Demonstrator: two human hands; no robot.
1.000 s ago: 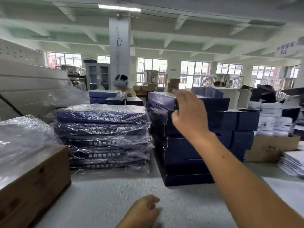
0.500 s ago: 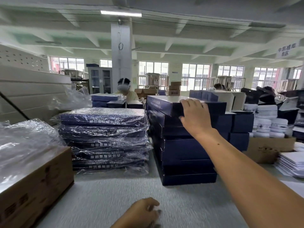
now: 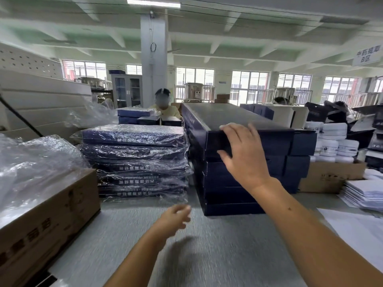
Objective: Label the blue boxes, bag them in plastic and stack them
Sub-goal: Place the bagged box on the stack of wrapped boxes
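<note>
A stack of several bare dark blue boxes (image 3: 228, 183) stands on the grey table (image 3: 207, 255), right of centre. My right hand (image 3: 244, 156) grips the near end of the top blue box (image 3: 223, 117), fingertips hooked over its upper edge and thumb at its lower edge. To the left stands a pile of several blue boxes in clear plastic bags (image 3: 141, 158). My left hand (image 3: 174, 218) hovers blurred over the table in front of both stacks, fingers loosely curled, holding nothing.
A brown carton (image 3: 47, 214) with loose plastic bags (image 3: 31, 162) on top sits at the near left. White sheets (image 3: 364, 193), a cardboard box (image 3: 327, 177) and white jars (image 3: 335, 139) crowd the right. A seated person (image 3: 163, 102) is behind the stacks.
My right hand has slid down from the top box's surface to its near end and closed on it. My left hand has risen forward off the table's near edge.
</note>
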